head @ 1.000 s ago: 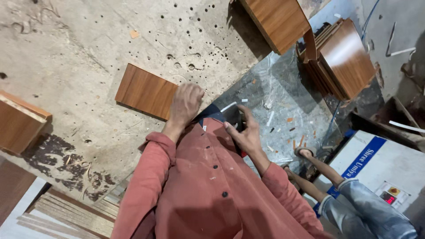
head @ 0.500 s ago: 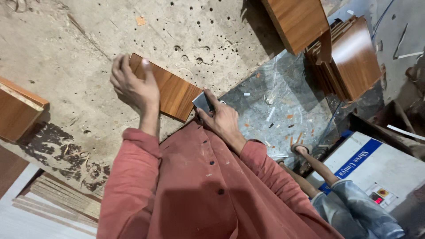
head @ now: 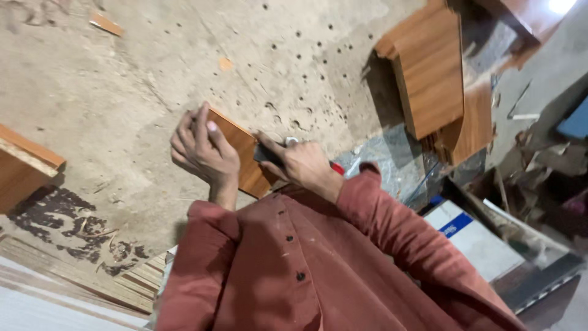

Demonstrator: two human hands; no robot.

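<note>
Head view is the only one I have, looking down past a rust-red shirt (head: 294, 270) onto a worn, pale workbench top (head: 122, 92) peppered with drill holes.

My left hand (head: 202, 150) lies on a small rectangular wood panel (head: 245, 156) with a brown laminate face; the fingers are spread and curl over the panel's far end, pressing it flat against the bench. The panel sits near the bench edge closest to my body, roughly at the middle of that edge, and part of it is hidden under both hands.

My right hand (head: 303, 162) is closed around a small dark tool (head: 266, 153), its tip resting on the near end of the panel, just beside the left hand. A bit of red shows behind the wrist; I cannot tell what kind of tool it is.

At the left edge of the bench another brown block (head: 24, 168) sits partly out of the picture. Toward the far right corner, a larger laminated board (head: 429, 73) stands tilted, with more curved brown pieces (head: 471, 132) stacked just behind it. A sheet of grey plastic wrap (head: 392, 168) lies over the right edge of the bench, near my right sleeve. Beyond that edge, lower down, a white box with a blue stripe (head: 471, 236) rests among scrap. Small wood chips dot the bench top.
</note>
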